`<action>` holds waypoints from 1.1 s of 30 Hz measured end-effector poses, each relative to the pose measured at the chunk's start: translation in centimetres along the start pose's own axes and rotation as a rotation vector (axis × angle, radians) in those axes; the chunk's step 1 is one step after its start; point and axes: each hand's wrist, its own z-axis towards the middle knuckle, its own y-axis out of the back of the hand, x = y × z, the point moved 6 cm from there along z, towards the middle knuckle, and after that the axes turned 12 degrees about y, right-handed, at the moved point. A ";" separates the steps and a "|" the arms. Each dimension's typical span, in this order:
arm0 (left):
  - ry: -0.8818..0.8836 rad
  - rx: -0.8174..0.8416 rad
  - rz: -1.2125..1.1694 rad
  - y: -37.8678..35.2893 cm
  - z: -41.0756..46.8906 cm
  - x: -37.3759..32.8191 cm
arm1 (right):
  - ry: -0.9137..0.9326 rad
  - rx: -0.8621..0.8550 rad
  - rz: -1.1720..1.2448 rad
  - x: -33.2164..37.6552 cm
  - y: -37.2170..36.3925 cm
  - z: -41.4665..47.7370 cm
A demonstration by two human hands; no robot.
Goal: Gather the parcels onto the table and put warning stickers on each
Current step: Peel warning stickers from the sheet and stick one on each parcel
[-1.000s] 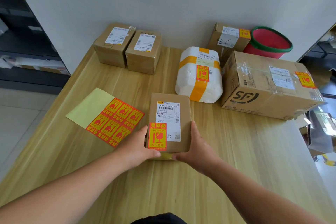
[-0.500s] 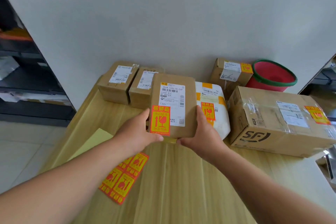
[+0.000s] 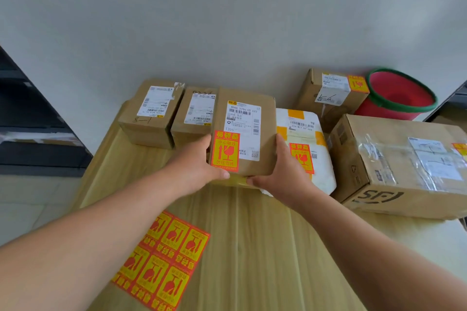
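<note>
1. Sticker sheet (image 3: 161, 259) lies on the desk (image 3: 265, 247) at near left, partly under your left forearm. Several warning stickers remain on it; keep that arm from dragging it.
2. Two plain cartons (image 3: 151, 113) (image 3: 193, 115) stand side by side at the back left, against the wall. Neither shows a warning sticker on its visible faces, so my reading is they are next.
3. Left hand (image 3: 199, 164) grips the left edge of the held parcel (image 3: 243, 131), thumb at the near lower corner, just below the orange sticker (image 3: 225, 150).
4. The held parcel is up off the desk, its far edge tilted up, between the second plain carton and the foam box (image 3: 303, 151), overlapping both from this view. Its sticker sits at the lower left of the top face, over the shipping label's corner.
5. Right hand (image 3: 280, 171) clamps the right edge, fingers under the base.
6. Step in hand, as I judge it: set this labelled parcel down in the back row. Lower it flat, sticker up, into the gap; don't knock the neighbours.
7. Foam box, small carton (image 3: 328, 93) and big SF carton (image 3: 404, 161) each show a sticker. Red bucket (image 3: 399, 96) stands at far right.
</note>
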 end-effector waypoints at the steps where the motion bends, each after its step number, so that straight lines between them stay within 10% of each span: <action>1: 0.003 0.009 0.001 -0.1 0.3 0.0 | -0.008 0.000 -0.005 -0.2 -0.2 0.2; 26: 0.004 0.184 -0.089 -1.0 3.5 3.0 | -0.165 0.024 -0.108 -1.3 -3.3 2.0; 33: 0.007 -0.020 0.174 0.4 4.9 4.0 | -0.056 -0.063 -0.339 1.7 -5.0 3.9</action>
